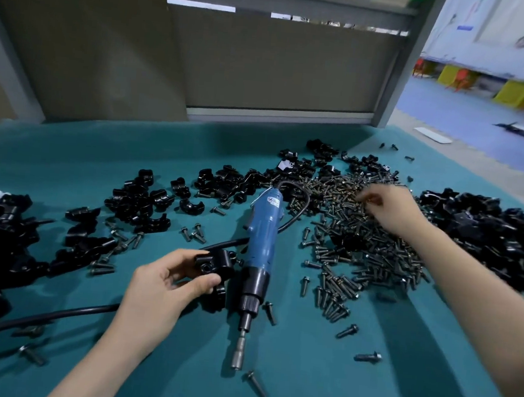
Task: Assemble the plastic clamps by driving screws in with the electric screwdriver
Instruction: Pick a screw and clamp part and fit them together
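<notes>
clamps (140, 200) and screws (361, 242) across teal tabletop (307, 392), blue floor (452, 110) beyond

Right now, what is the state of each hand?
Left hand: holds a black plastic clamp.
Right hand: curled over the screw pile; grip cannot be told.

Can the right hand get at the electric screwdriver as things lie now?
Probably yes. The electric screwdriver lies uncovered beside the screw pile where the right hand reaches; the left hand holds a clamp beside it, not over its grip.

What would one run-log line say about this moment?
left hand: holds black clamp | right hand: touches screw pile | electric screwdriver: lying unheld
</notes>
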Available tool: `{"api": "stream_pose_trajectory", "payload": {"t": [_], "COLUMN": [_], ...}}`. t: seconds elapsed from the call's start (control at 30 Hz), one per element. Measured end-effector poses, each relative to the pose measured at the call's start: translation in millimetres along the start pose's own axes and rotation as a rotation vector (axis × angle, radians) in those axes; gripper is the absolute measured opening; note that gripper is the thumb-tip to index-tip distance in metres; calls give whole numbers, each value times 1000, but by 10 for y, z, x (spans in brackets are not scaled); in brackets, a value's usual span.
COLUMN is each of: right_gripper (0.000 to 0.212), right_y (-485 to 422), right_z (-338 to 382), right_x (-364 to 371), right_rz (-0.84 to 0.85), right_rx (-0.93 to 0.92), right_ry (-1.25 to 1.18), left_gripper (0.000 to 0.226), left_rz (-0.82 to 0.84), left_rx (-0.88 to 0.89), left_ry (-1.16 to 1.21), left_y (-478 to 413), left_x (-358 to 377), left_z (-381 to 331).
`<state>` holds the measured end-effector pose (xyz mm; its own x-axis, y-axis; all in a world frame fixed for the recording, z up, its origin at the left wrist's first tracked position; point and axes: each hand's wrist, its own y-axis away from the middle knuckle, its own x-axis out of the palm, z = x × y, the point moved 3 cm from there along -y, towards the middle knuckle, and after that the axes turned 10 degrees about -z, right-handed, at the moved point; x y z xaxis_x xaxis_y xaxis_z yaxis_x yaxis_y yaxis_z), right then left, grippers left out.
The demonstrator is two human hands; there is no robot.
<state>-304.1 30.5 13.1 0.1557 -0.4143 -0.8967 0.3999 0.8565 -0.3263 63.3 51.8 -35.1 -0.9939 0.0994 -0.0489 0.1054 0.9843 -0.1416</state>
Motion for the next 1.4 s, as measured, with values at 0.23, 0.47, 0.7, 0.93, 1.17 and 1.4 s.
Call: {"api": "stream_pose_trajectory", "payload": {"t": [0.23,0.47,0.7,0.93,1.17,1.4], "right_gripper": [17,21,22,18,16,6], "right_y": [-163,-48,661,1265,1294,1360], "right_z": [-214,-76,1378,1913,1864,1911], "right_x": [74,-19,-274,75,138,166], "right_rz": [144,-19,88,125,24,-62], "right_rx": [-223,-82,-317,-387,-449,-656], "right_ry": [405,102,-567,-817,-757,-616], "left_gripper": [22,23,21,35,34,35], "left_rz": [29,34,38,42,51,38], "left_rx": [-18,-17,-27,30,53,74], "left_ry": [18,22,15,-48,-29,-28], "left_y": [-30,-30,-32,-38,-53,-55], "left_x": [-7,-18,-14,-31,-29,-38], "left_z": [16,24,21,50,75,90]}}
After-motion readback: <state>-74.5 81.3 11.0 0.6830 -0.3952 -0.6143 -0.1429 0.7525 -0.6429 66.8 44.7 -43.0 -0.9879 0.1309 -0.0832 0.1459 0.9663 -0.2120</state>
